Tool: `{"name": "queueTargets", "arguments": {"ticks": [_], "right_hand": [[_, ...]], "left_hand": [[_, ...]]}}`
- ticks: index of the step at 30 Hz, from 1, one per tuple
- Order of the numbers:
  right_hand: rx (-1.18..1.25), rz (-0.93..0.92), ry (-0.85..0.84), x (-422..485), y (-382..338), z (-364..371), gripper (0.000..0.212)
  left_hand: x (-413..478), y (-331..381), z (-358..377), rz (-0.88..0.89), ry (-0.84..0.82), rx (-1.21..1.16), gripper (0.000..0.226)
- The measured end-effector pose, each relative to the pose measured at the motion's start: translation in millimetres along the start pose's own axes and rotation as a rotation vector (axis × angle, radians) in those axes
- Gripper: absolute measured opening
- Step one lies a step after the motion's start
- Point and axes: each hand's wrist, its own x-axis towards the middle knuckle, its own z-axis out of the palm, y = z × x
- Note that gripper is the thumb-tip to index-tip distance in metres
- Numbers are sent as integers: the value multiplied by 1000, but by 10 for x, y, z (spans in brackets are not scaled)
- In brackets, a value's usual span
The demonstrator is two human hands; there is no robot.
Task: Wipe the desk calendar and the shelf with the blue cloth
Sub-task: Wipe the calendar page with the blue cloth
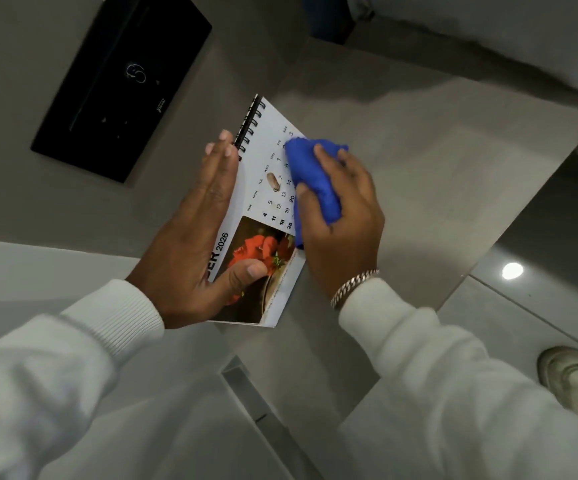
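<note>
Above the shelf (401,174), the left hand (190,244) clamps the calendar (263,161); the right hand (343,216), closed on the cloth (315,174), should sweep firmly over the brown smudge (273,181).

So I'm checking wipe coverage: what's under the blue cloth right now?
The blue cloth, bunched in the right hand, presses on the desk calendar page's date grid. Its right columns are covered; a brown smudge beside it shows.
</note>
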Motion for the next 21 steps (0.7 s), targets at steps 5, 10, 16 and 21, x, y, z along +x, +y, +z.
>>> {"name": "queueTargets", "arguments": {"ticks": [5,10,16,21], "right_hand": [[-24,-16,-66,-207,85,-31,44],[15,-33,-300,-977,188,-61,49],[-17,-82,-184,-483,70,-49,48],[-52,-29,-10,50,-28,-57,45]], "left_hand": [[-11,-22,7,-3,11,-9,102],[-2,-42,8,33,15,-29,100],[-5,-30,12,36,20,-9,101],[-5,-38,10,27,23,-15,102]]}}
